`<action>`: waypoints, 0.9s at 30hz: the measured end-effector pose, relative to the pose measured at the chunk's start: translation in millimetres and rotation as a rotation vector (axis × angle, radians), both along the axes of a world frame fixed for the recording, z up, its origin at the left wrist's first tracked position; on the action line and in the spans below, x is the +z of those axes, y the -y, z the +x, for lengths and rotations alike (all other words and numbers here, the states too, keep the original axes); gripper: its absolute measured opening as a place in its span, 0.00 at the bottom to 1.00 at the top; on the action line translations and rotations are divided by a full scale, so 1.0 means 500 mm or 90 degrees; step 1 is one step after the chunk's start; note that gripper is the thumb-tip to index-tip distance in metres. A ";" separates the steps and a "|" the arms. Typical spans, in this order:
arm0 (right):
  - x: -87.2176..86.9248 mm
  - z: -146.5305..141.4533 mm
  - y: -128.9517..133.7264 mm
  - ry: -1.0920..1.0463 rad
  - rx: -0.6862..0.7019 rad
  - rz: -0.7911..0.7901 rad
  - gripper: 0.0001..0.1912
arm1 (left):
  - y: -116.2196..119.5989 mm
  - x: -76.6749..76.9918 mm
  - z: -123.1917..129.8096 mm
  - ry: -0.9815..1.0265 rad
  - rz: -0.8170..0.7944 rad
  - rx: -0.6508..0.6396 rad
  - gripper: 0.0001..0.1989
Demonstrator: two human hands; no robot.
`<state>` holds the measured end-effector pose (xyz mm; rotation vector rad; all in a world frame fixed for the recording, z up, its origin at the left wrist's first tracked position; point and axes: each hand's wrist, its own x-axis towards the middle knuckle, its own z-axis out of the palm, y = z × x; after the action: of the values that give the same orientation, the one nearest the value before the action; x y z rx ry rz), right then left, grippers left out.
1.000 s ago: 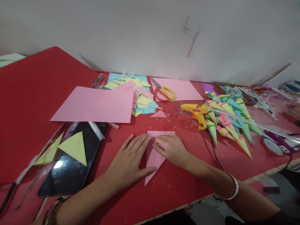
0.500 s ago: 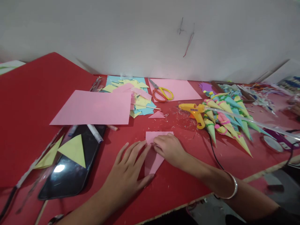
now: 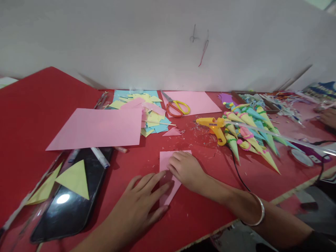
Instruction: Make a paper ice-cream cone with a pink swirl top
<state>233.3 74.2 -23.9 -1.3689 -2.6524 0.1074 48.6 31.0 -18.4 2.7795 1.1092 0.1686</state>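
On the red table, near its front edge, a pink paper piece lies flat — squared at the top, tapering to a point toward the person. Left hand lies palm down with fingers spread, fingertips on the paper's left side, thumb near its lower point. Right hand presses flat on the paper's right half, fingers together and pointing left, no pinch; a silver bangle sits on that wrist. Left of the hands, a black tablet carries a yellow triangle. Further back — a large pink sheet, a pile of yellow and blue scraps, orange-and-yellow scissors. Right of the paper, a yellow glue gun lies beside a heap of paper cones.
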 end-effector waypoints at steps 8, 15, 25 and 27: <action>0.001 -0.001 -0.001 0.004 -0.015 -0.014 0.11 | 0.001 0.004 -0.001 0.009 -0.019 0.002 0.21; 0.006 -0.002 0.000 0.007 -0.031 -0.023 0.11 | 0.001 0.003 -0.008 -0.005 -0.033 0.000 0.26; 0.008 -0.001 0.001 -0.011 -0.038 -0.039 0.10 | -0.009 -0.001 -0.020 0.035 -0.045 -0.024 0.29; 0.007 -0.001 0.002 -0.011 -0.041 -0.033 0.11 | -0.008 -0.002 -0.023 0.033 -0.039 -0.035 0.29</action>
<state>232.5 73.4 -20.5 -1.4611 -2.6061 0.1796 37.0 35.1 -19.6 2.7315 1.0067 0.1956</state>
